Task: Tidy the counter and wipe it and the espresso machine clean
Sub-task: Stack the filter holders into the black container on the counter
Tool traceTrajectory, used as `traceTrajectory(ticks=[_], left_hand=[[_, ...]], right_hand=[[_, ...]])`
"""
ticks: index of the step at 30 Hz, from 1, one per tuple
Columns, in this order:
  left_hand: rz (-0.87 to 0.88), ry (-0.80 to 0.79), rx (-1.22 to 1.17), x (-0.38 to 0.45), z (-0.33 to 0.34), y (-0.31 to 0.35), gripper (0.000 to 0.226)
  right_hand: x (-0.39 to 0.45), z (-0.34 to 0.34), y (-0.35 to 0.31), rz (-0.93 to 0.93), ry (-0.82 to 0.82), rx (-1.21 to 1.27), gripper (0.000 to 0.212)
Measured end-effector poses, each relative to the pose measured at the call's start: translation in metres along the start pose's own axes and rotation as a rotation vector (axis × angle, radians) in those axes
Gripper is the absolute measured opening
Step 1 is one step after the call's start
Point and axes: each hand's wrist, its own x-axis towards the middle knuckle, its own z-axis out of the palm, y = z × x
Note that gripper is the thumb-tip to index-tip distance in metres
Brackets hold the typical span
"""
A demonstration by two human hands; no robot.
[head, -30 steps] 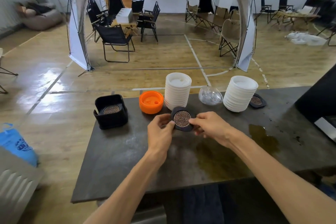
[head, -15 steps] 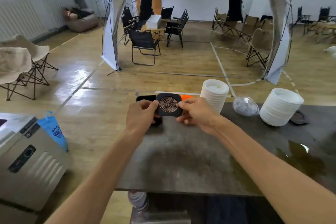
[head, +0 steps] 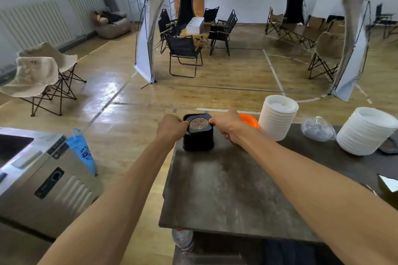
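Observation:
A black coaster [head: 199, 123] with a round gold pattern sits at the mouth of a black square holder [head: 198, 141] at the far left of the dark counter [head: 226, 189]. My left hand [head: 171, 128] pinches its left edge. My right hand [head: 226, 126] grips its right edge. Both hands hold the coaster level over the holder. Another dark coaster [head: 389, 146] lies partly hidden behind the right lid stack. The espresso machine is out of view.
An orange lid [head: 249, 120] lies behind my right hand. Two stacks of white lids [head: 276, 118] [head: 366, 131] and a clear plastic dome [head: 317, 129] stand along the far edge. A steel appliance [head: 43, 174] and a blue bag [head: 83, 153] are left of the counter.
Both hands carried the coaster from the counter's middle leftward and lowered it onto the black holder. The view swung left.

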Motion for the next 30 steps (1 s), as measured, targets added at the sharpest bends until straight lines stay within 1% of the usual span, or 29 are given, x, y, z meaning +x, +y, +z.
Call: traceTrajectory(ticks=[1, 5, 7, 10, 12, 15, 17, 20, 22, 24, 26, 30], left_hand=[[-0.017, -0.008, 0.005, 0.002, 0.003, -0.001, 0.023], [-0.094, 0.004, 0.001, 0.006, 0.009, -0.006, 0.025], [-0.112, 0.017, 0.005, 0.009, 0.01, -0.008, 0.03], [-0.111, 0.048, 0.036, 0.009, 0.011, -0.008, 0.031], [-0.115, 0.056, 0.063, 0.008, 0.012, -0.007, 0.036], [-0.121, 0.05, 0.054, 0.004, 0.009, -0.005, 0.04], [-0.103, 0.055, 0.026, -0.003, 0.005, -0.004, 0.033], [0.005, 0.119, 0.006, -0.018, 0.001, 0.004, 0.016], [0.114, 0.138, -0.005, -0.032, 0.005, 0.016, 0.015], [0.236, 0.116, -0.033, -0.049, 0.016, 0.033, 0.013], [0.326, 0.071, -0.059, -0.068, 0.033, 0.052, 0.013], [0.422, -0.132, -0.095, -0.104, 0.089, 0.093, 0.01]], right_hand=[[0.002, 0.001, 0.002, 0.018, 0.003, -0.01, 0.019], [0.012, 0.01, 0.007, 0.07, 0.006, -0.005, 0.02], [0.015, 0.017, 0.008, 0.09, -0.007, 0.014, 0.026], [0.033, 0.028, 0.016, 0.089, -0.009, -0.033, 0.038], [0.042, 0.03, 0.021, 0.097, -0.006, -0.034, 0.041], [0.018, 0.021, 0.009, 0.112, 0.002, 0.026, 0.035], [0.014, 0.017, 0.011, 0.102, -0.01, 0.053, 0.029], [0.003, 0.006, 0.014, 0.067, -0.028, 0.088, 0.018], [-0.009, -0.011, 0.015, 0.062, -0.042, 0.104, 0.008], [-0.023, -0.039, 0.021, 0.052, -0.017, 0.117, 0.012], [-0.039, -0.073, 0.031, 0.034, 0.019, 0.127, 0.013], [-0.074, -0.153, 0.063, 0.012, 0.087, 0.178, 0.01]])
